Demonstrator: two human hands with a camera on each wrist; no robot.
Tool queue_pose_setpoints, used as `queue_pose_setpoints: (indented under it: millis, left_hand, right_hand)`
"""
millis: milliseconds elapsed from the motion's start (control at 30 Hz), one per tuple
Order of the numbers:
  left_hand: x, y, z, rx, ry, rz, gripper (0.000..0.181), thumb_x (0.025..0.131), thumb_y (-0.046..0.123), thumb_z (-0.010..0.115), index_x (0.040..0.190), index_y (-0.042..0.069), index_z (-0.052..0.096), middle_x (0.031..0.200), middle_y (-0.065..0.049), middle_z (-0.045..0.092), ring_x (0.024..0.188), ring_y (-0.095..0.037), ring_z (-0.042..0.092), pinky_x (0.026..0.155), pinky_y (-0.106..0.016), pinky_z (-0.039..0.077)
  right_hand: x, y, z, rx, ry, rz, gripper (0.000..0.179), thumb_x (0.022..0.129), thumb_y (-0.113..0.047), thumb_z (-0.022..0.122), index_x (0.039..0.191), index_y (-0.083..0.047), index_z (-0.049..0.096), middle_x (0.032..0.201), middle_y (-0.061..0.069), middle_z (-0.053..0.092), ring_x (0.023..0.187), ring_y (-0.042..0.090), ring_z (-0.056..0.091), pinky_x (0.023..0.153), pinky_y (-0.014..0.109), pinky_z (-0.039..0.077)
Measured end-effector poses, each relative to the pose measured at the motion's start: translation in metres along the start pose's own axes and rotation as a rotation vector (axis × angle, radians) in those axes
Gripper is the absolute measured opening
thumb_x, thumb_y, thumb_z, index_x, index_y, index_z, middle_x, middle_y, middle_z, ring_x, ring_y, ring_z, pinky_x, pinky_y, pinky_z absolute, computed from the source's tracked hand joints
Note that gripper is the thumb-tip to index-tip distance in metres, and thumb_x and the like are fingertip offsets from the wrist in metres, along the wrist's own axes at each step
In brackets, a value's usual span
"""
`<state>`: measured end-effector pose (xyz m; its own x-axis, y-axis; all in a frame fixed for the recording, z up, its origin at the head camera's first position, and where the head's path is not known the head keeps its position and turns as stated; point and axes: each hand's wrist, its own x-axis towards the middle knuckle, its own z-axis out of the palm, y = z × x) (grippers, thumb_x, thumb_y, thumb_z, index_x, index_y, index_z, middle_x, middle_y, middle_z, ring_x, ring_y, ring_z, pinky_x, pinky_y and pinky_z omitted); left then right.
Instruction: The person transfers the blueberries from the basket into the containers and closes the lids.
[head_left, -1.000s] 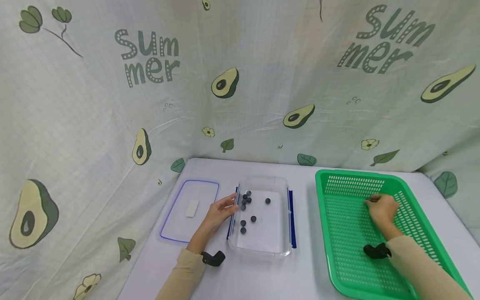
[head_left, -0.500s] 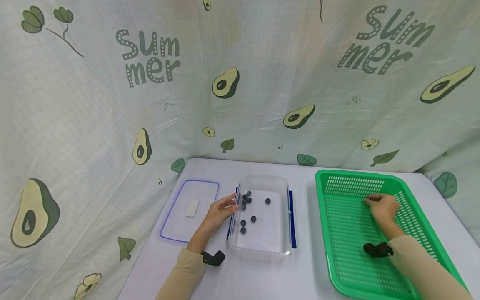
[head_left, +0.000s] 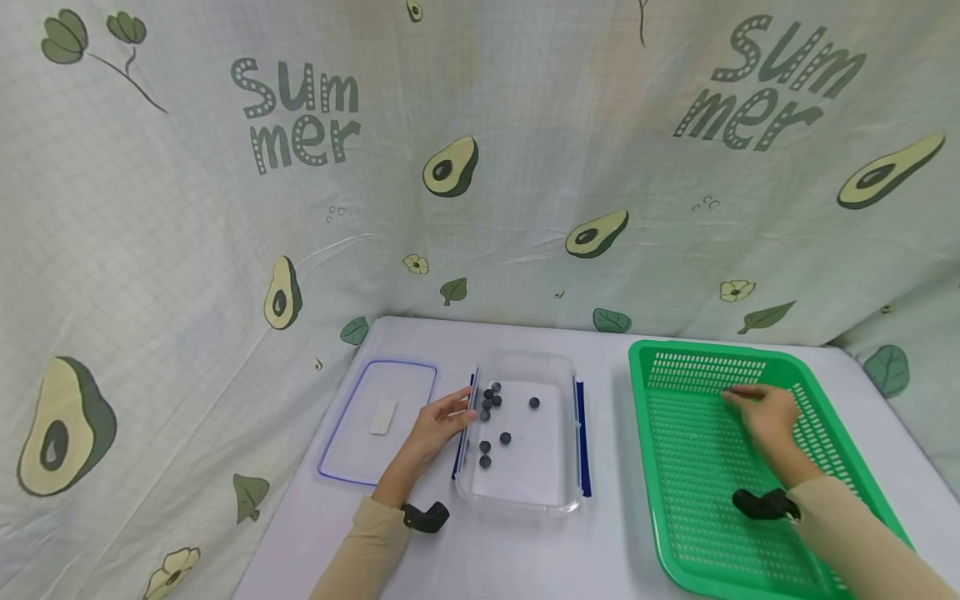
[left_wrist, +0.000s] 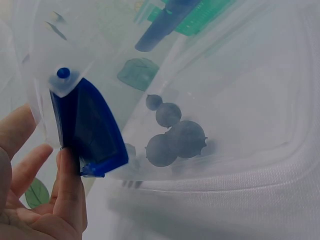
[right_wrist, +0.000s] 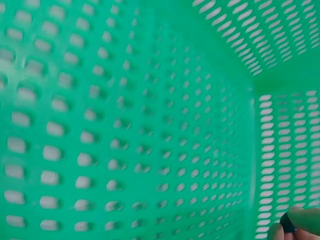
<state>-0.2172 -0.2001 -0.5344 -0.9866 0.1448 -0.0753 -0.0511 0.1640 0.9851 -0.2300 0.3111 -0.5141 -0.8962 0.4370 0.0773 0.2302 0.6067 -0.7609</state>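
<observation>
My left hand (head_left: 437, 427) rests its relaxed fingers against the left side of a clear plastic food container (head_left: 551, 475). In the left wrist view, the fingertips touch its hanging blue latch (left_wrist: 95, 130). Several blueberries (head_left: 506, 438) lie inside the container, mostly along its left side; some show large as round berries (left_wrist: 185, 139) through the wall in the left wrist view. Over in the green plastic basket (head_left: 647, 467), my right hand (head_left: 771, 418) pinches one dark blueberry (right_wrist: 286, 222) between thumb and fingertip, near the far end.
The container's lid (head_left: 345, 454), clear with a blue rim and a white label, lies flat to the left. Its right latch (head_left: 583, 437) hangs open on the basket side. A patterned curtain (head_left: 525, 167) rises behind the white table (head_left: 600, 550).
My right hand has shifted slightly left within the basket, and the blueberry now shows at its fingertips. The left hand stays at the container.
</observation>
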Motion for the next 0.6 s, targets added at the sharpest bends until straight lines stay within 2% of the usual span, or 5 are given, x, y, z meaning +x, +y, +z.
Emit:
queue_pose_setpoints:
  millis: [133,200,400,500,600]
  left_hand:
    - [-0.001,0.000,0.000,0.000,-0.001,-0.002,0.057,0.091,0.026,0.075,0.142,0.010,0.057,0.134,-0.019,0.058,0.122,-0.036,0.056,0.103,-0.045,0.046]
    - [-0.001,0.000,0.001,-0.001,-0.003,-0.001,0.058,0.091,0.026,0.075,0.143,0.009,0.056,0.134,-0.020,0.057,0.122,-0.036,0.056,0.103,-0.044,0.046]
    - [-0.001,0.000,0.001,-0.014,-0.005,-0.008,0.059,0.091,0.027,0.076,0.143,0.008,0.056,0.134,-0.020,0.057,0.121,-0.035,0.057,0.103,-0.043,0.046]
    - [-0.001,0.000,0.001,-0.021,-0.006,-0.012,0.058,0.091,0.027,0.076,0.143,0.009,0.056,0.134,-0.019,0.057,0.121,-0.034,0.057,0.103,-0.042,0.046]
    - [-0.001,0.000,0.001,-0.021,-0.006,-0.012,0.058,0.091,0.027,0.076,0.143,0.009,0.056,0.134,-0.019,0.057,0.121,-0.034,0.056,0.103,-0.042,0.046]
  right_hand:
    - [-0.004,-0.015,-0.005,0.000,-0.029,-0.060,0.034,0.093,-0.016,0.073,0.115,0.010,0.069,0.101,0.024,0.072,0.085,0.005,0.053,0.063,0.018,0.043]
    - [-0.007,-0.024,-0.008,0.019,-0.049,-0.088,0.037,0.093,-0.020,0.073,0.116,0.008,0.069,0.104,0.022,0.072,0.084,-0.005,0.045,0.061,0.015,0.043]
    - [-0.015,-0.051,-0.013,0.111,-0.156,-0.141,0.045,0.094,-0.028,0.072,0.122,0.007,0.066,0.100,-0.002,0.071,0.091,-0.009,0.046,0.074,0.020,0.049]
    - [-0.019,-0.064,-0.015,0.153,-0.210,-0.164,0.050,0.094,-0.031,0.072,0.125,0.007,0.065,0.095,-0.017,0.065,0.088,-0.010,0.050,0.076,0.021,0.050]
    - [-0.023,-0.077,-0.016,0.180,-0.249,-0.195,0.052,0.093,-0.033,0.072,0.125,0.007,0.065,0.093,-0.023,0.063,0.086,-0.010,0.054,0.074,0.017,0.049]
